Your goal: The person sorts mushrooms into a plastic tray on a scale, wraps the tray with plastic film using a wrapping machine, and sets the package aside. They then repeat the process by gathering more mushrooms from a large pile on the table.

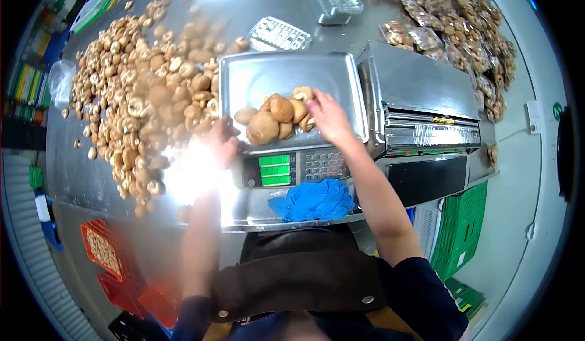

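Note:
A heap of brown mushrooms [272, 118] lies in the steel pan [262, 73] of a weighing scale. My right hand [329, 118] reaches over the pan's right side, its fingertips closed against a mushroom [302, 93] whose pale underside shows. At the pan's lower left edge is my left hand [218, 144], thumb and fingers apart with nothing seen between them; glare washes out part of it. Below the pan, the scale's green display [274, 170] is lit, its digits too blurred to read, with a keypad [322, 165] beside it.
Loose mushrooms [131, 121] spread across the steel table at left. A crumpled blue cloth [320, 199] lies before the scale. Clear plastic trays [334, 1] stand behind it. At right are a wrapping machine [426, 91] and bagged mushrooms [454, 27]; green crates [460, 231] stand below.

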{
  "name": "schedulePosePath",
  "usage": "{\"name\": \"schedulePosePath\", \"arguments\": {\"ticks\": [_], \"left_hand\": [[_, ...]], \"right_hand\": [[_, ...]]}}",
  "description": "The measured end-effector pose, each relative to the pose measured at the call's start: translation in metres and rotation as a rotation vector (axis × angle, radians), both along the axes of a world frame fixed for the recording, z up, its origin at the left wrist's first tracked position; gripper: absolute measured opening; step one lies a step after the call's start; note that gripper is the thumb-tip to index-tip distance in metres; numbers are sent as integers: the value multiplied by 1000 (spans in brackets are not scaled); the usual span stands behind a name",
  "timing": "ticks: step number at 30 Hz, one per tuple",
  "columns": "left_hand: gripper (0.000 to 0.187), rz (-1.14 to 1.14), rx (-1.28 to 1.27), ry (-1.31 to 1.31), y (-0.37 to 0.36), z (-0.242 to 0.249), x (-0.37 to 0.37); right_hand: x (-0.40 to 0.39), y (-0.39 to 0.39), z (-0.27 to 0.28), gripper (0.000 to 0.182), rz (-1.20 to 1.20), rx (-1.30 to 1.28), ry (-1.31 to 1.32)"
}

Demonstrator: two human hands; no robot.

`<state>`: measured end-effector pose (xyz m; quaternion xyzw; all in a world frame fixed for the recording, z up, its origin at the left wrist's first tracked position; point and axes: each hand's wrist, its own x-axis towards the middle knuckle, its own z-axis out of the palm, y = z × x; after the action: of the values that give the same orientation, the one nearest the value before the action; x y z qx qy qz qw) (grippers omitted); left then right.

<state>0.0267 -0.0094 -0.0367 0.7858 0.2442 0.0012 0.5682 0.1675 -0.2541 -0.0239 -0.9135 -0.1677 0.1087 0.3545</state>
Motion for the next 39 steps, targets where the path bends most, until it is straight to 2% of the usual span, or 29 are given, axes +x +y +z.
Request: {"name": "schedulePosePath", "arguments": {"ticks": [1, 6, 7, 9, 12, 16, 21, 23, 27, 31, 35, 37, 39], "left_hand": [[59, -21, -30, 36, -3, 8, 2], [59, 12, 26, -182, -13, -3, -2], [60, 95, 4, -104, -24, 16, 1], [62, 115, 15, -152, -45, 46, 6], [60, 176, -183, -202, -93, 97, 17], [58, 118, -188, -233, -170, 121, 57], [60, 12, -277, -291, -269, 95, 139], [61, -57, -223, -219, -307, 88, 174], [61, -153, -159, -169, -373, 81, 224], [59, -225, -110, -105, -407, 78, 247], [54, -248, -80, -113, -402, 74, 237], [52, -332, 215, -399, -384, 80, 203], [55, -547, 850, -464, -361, 104, 169]], "right_hand": [[-4, 4, 8, 45, 7, 27, 28], [-7, -8, 27, 41, 2, 128, -46], [-6, -14, 36, 41, 7, 137, -68], [-1, -32, 56, 42, 37, 164, -76], [14, -73, 77, 42, 63, 183, -114], [48, -152, 97, 42, 49, 219, -121], [109, -270, 105, 42, -34, 191, -175], [135, -316, 99, 42, -65, 137, -180], [187, -396, 64, 42, -116, 291, -58], [195, -429, 74, 44, -165, 314, 151], [192, -455, 67, 42, -80, 419, 183], [176, -482, 76, 38, 32, 240, -29], [151, -515, 102, 41, 199, -8, -289]]}}
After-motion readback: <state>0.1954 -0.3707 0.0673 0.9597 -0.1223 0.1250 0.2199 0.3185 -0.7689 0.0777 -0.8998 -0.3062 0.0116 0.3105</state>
